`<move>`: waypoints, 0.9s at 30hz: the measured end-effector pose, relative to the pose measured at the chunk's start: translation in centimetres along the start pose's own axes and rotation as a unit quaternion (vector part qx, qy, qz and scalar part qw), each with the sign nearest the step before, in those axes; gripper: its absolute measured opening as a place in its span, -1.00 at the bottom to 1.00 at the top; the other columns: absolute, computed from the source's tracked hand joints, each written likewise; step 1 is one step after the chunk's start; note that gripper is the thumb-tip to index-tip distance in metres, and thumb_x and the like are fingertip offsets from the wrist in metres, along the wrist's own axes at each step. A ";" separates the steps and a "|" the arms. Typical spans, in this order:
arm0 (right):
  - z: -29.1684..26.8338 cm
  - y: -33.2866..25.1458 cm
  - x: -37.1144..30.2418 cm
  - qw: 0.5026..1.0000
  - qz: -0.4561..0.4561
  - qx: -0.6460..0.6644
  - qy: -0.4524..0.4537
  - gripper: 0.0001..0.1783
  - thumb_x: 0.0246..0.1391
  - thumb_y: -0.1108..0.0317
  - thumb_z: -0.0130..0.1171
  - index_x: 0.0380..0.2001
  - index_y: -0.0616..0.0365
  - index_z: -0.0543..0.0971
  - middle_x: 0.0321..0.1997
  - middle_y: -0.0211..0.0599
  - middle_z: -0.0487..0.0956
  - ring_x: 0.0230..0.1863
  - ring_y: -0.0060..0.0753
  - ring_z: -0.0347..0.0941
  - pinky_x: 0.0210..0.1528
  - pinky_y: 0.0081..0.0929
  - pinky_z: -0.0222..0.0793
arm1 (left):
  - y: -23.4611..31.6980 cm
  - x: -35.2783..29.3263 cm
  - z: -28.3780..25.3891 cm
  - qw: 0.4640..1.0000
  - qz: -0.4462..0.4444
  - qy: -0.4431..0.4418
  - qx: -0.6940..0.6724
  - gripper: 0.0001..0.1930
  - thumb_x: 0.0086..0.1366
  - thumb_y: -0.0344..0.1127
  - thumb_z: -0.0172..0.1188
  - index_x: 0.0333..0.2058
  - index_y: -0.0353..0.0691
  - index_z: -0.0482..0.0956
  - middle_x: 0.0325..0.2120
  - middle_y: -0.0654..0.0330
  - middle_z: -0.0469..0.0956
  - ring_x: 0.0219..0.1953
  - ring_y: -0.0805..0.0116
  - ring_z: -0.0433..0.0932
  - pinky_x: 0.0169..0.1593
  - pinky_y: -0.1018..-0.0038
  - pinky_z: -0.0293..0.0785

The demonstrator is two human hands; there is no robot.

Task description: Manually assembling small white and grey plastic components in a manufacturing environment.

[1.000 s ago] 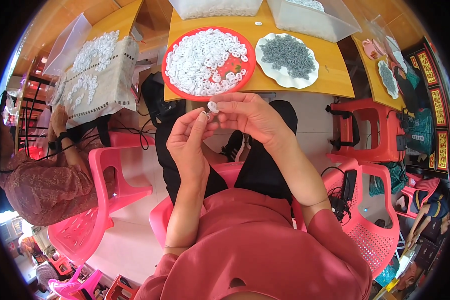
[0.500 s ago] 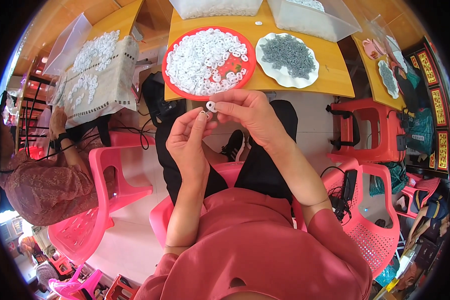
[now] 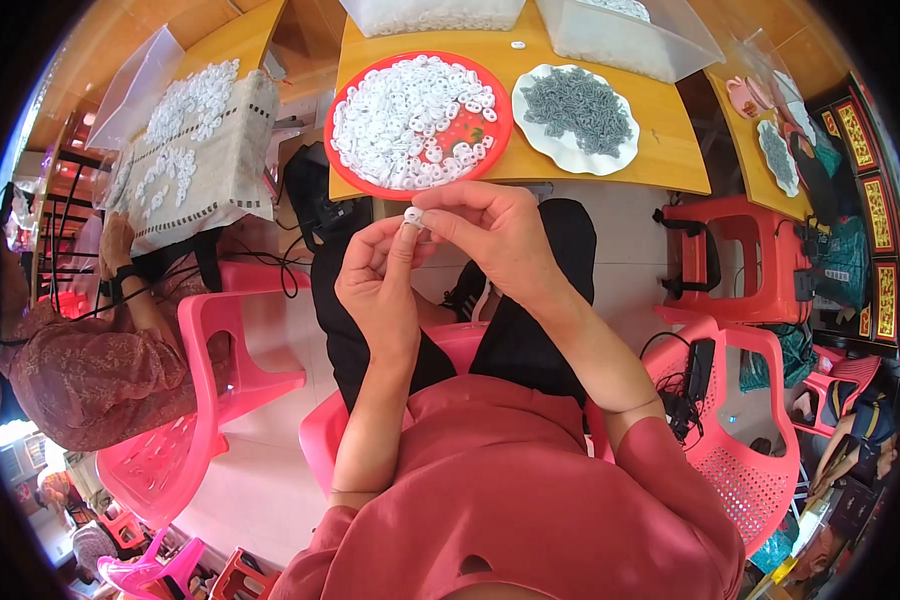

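Over my lap, just in front of the table edge, my two hands meet at the fingertips. Between thumb and finger my right hand (image 3: 495, 240) pinches a small white plastic piece (image 3: 412, 214) with a hole in it. My left hand (image 3: 382, 280) is closed, its thumb tip pressed right below that piece; what it pinches is too small and covered to make out. Beyond the hands lies a round red tray (image 3: 480, 158) heaped with white oval pieces (image 3: 400, 115). To its right a scalloped white plate (image 3: 533, 140) bears a pile of small grey pieces (image 3: 578, 108).
Clear plastic bins (image 3: 630, 50) stand at the back of the wooden table (image 3: 670, 150). At left a person (image 3: 100, 370) sits beside a cloth-covered table (image 3: 220, 170) with more white pieces. A pink chair (image 3: 740, 470) and a red stool (image 3: 740, 250) stand to my right.
My right hand has brought the white piece slightly left and down, onto the fingertips of my left hand. The gap between the two hands' fingertips has closed.
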State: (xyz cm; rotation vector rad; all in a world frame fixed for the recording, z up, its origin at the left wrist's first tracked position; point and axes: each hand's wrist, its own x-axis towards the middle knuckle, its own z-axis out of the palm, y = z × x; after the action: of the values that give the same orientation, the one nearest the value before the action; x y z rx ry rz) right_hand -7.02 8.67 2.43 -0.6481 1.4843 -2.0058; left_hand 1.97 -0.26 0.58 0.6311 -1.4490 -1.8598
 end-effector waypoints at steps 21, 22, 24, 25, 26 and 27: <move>-0.5 -2.7 -0.7 0.990 0.089 0.098 -0.049 -0.76 -0.02 0.55 0.20 -0.25 0.20 0.42 -0.36 -0.38 0.57 -0.41 -0.70 0.42 -0.37 -0.74 0.34 | -1.2 1.5 -1.6 0.967 0.170 -0.190 -0.001 -0.61 0.26 -0.12 0.11 -0.12 -0.36 0.52 -0.08 0.09 0.44 -0.08 0.37 0.42 -0.03 0.48 0.32; -0.5 -2.8 -0.8 0.988 0.098 0.111 -0.053 -0.74 -0.03 0.55 0.20 -0.26 0.17 0.39 -0.36 -0.38 0.57 -0.42 -0.70 0.41 -0.38 -0.74 0.34 | -1.4 1.5 -1.5 0.967 0.176 -0.182 -0.006 -0.60 0.27 -0.10 0.09 -0.14 -0.36 0.53 -0.10 0.08 0.45 -0.09 0.34 0.43 -0.02 0.47 0.32; -0.4 -2.7 -0.8 0.986 0.101 0.121 -0.049 -0.75 -0.03 0.54 0.20 -0.27 0.17 0.38 -0.36 -0.38 0.56 -0.43 -0.70 0.41 -0.38 -0.74 0.34 | -1.5 1.3 -1.2 0.968 0.182 -0.174 -0.010 -0.59 0.27 -0.07 0.08 -0.16 -0.37 0.54 -0.12 0.07 0.46 -0.09 0.32 0.44 -0.02 0.46 0.32; -0.4 -2.6 -0.8 0.985 0.103 0.131 -0.046 -0.75 -0.03 0.53 0.20 -0.28 0.16 0.37 -0.36 -0.38 0.56 -0.43 -0.69 0.41 -0.38 -0.74 0.34 | -1.6 1.0 -1.0 0.971 0.185 -0.154 -0.004 -0.59 0.27 -0.07 0.07 -0.18 -0.37 0.54 -0.12 0.07 0.46 -0.09 0.32 0.44 -0.02 0.46 0.32; -0.4 -2.5 -0.8 0.985 0.103 0.131 -0.046 -0.75 -0.03 0.53 0.20 -0.28 0.16 0.37 -0.36 -0.38 0.56 -0.43 -0.69 0.41 -0.38 -0.74 0.34 | -1.6 0.7 -0.8 0.973 0.188 -0.134 0.002 -0.59 0.28 -0.07 0.07 -0.19 -0.37 0.54 -0.12 0.07 0.46 -0.10 0.33 0.44 -0.03 0.46 0.33; -0.4 -2.2 -0.7 0.983 0.109 0.141 -0.049 -0.74 -0.02 0.53 0.21 -0.26 0.18 0.39 -0.37 -0.38 0.56 -0.44 -0.69 0.41 -0.39 -0.74 0.34 | -1.6 0.5 -0.8 0.973 0.188 -0.135 0.002 -0.59 0.28 -0.07 0.07 -0.19 -0.37 0.54 -0.12 0.07 0.46 -0.10 0.33 0.44 -0.03 0.46 0.33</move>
State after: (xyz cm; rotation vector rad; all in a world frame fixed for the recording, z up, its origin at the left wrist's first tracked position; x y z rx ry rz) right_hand -7.09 9.99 4.43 -0.4382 1.1327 -1.9336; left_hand 1.84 -0.95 -1.12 0.0907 -1.6139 -1.6826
